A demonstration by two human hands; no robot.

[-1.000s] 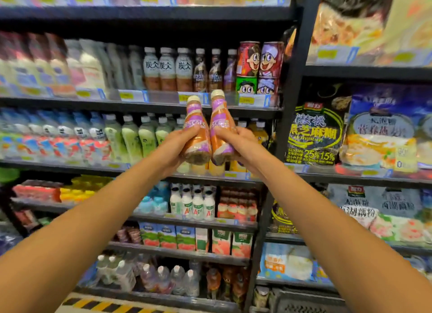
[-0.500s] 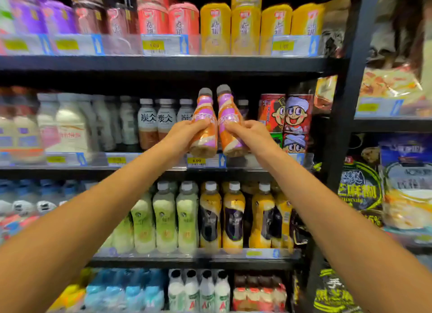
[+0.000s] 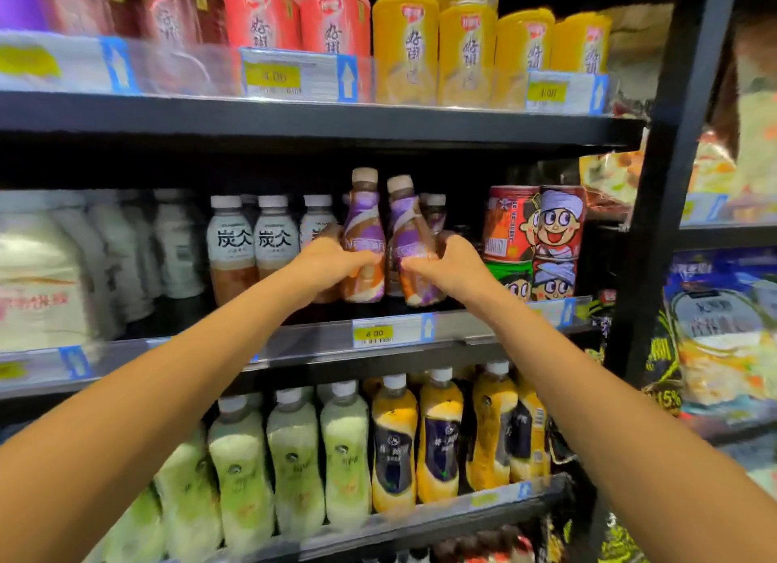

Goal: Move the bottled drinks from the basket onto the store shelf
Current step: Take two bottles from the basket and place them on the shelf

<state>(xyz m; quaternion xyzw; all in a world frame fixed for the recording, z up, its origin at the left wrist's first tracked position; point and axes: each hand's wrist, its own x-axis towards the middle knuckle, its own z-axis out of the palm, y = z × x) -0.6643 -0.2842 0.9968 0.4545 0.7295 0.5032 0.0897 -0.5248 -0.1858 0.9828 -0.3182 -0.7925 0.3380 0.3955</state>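
Placing: I am holding bottles [image 3: 364, 234] at shelf [image 3: 294, 346], one per grip, left hand [image 3: 332, 259], right hand [image 3: 452, 264] (next: stand, release).

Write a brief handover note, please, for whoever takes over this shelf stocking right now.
Left hand: grips one purple-and-orange bottle, upright.
Right hand: grips the second bottle, tilted.
Where: both are at the middle shelf, between the white-capped bottles and the cartoon cans; I cannot tell if their bases touch it.
Done: bottles brought to the shelf.
Left: set both down, let go. The basket is out of view.
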